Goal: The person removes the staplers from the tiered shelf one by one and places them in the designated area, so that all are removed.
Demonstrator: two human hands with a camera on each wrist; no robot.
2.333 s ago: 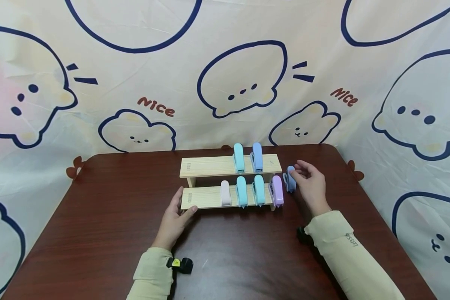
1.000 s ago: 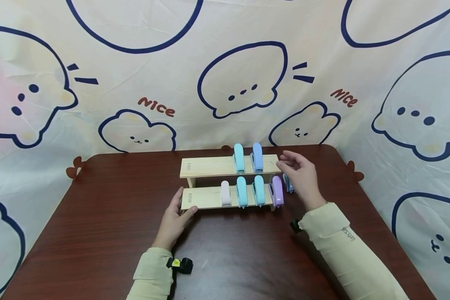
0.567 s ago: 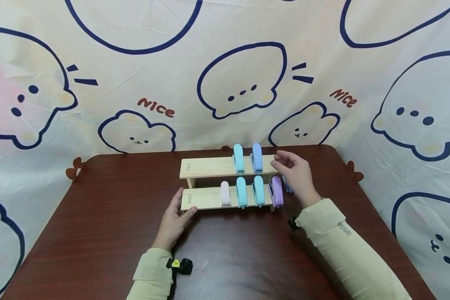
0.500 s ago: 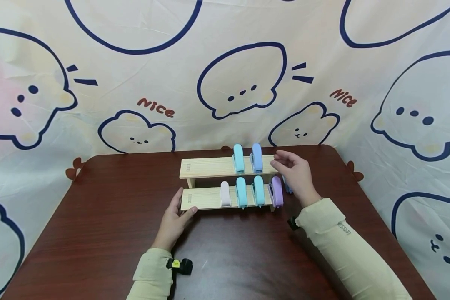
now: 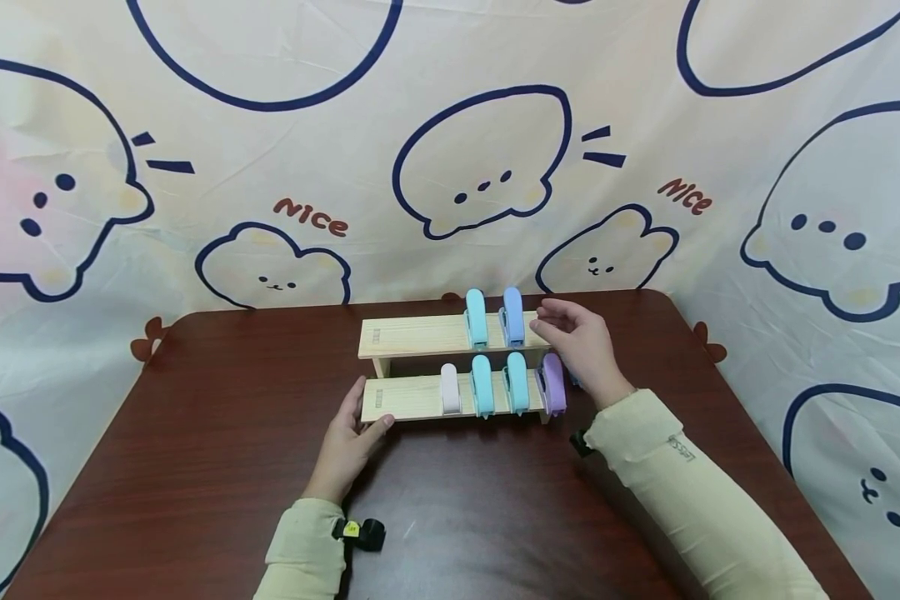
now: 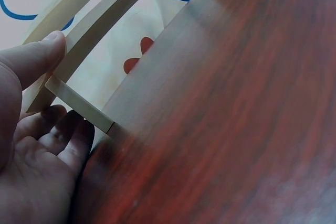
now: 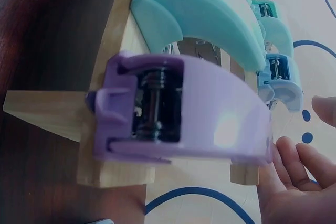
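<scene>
Brace the rack with the left hand, which pinches its end, thumb at the front edge. The right hand has thumb and fingers parted, apparently holding nothing; its wrist view is partly blocked. The blue stapler stands at the rack's rear, just left of those fingertips. Approach squarely, clearing the purple stapler in front.

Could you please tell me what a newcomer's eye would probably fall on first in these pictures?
Probably the pastel staplers in two rows on the wooden rack, the purple stapler at the front row's right end. Behind the dark table, the cartoon-printed cloth also catches the eye. The left hand grips the rack's left end; the right hand is beside the back row's blue stapler.
</scene>
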